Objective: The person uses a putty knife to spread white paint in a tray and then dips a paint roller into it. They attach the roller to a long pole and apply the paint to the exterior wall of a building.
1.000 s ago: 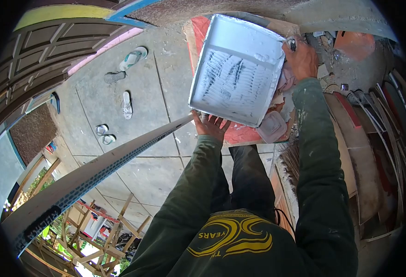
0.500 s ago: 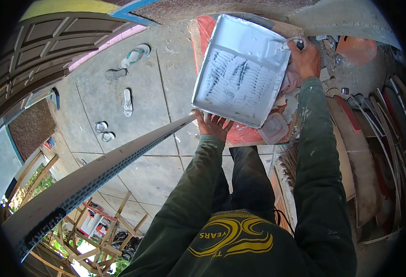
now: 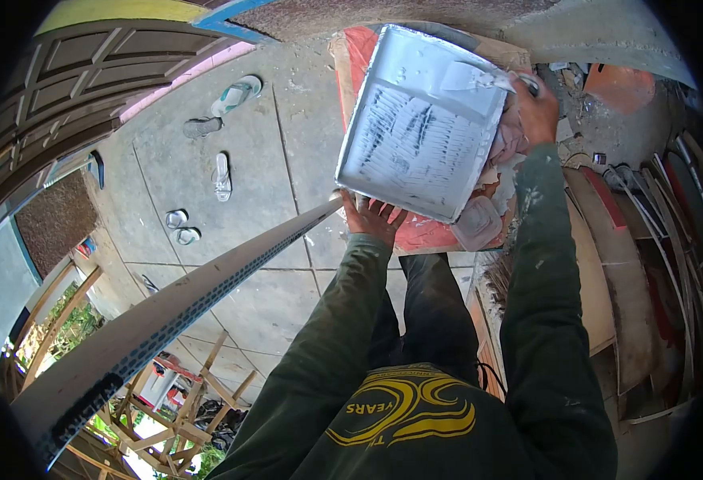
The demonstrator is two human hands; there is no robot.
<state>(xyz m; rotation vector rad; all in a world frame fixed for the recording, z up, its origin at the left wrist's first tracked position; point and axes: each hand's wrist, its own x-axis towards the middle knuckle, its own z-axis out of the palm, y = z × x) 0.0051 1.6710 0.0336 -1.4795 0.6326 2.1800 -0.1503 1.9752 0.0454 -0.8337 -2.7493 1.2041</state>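
Note:
A paint tray (image 3: 427,140) coated in white paint lies at a slant, its ribbed slope smeared dark in places. My right hand (image 3: 537,108) is closed around the handle of a white-coated paintbrush (image 3: 465,78), whose flat head lies over the tray's upper right corner. At the tray's near left edge my left hand (image 3: 373,220) has its fingers spread, fingertips right at the rim. The far end of a long pale pole (image 3: 207,276) with blue print meets its thumb; the pole runs back to the lower left, close to the camera.
Beneath the tray is a red and cardboard-coloured surface (image 3: 423,236) with a clear plastic container (image 3: 476,224) and crumpled scraps. Sandals (image 3: 222,176) lie on the concrete floor (image 3: 247,232) at left. Curved boards (image 3: 619,240) lean at right; wooden framing (image 3: 183,416) stands lower left.
The brush head now shows over the tray's upper right corner, where it was not visible before. My right hand has shifted slightly; my left hand stays at the tray's edge.

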